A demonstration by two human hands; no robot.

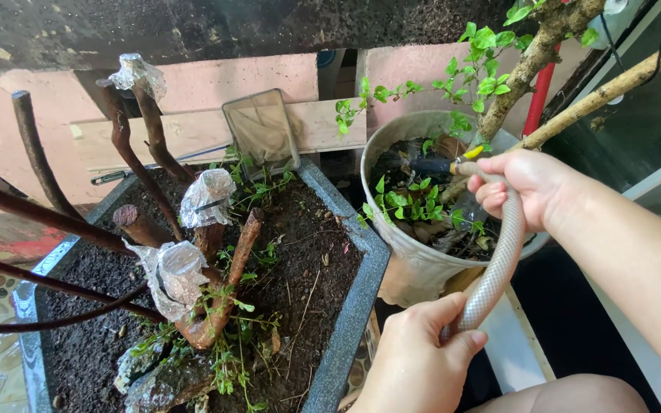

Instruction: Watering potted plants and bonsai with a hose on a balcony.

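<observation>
At the lower middle of the frame we close our left hand (415, 356) around the pale hose (499, 264), the grip wrapped fully on its lower part. From there the hose runs with its long axis up and slightly to the right, to our right hand (525, 187), which closes firmly on the upper end, just behind the nozzle (434, 164). The nozzle points to the left, over the soil of the round grey pot (415, 264). Farther left stands the rectangular planter (353, 306).

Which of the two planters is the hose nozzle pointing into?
The round pale pot on the right, not the rectangular grey trough; the right hand holds the hose over it.
</observation>
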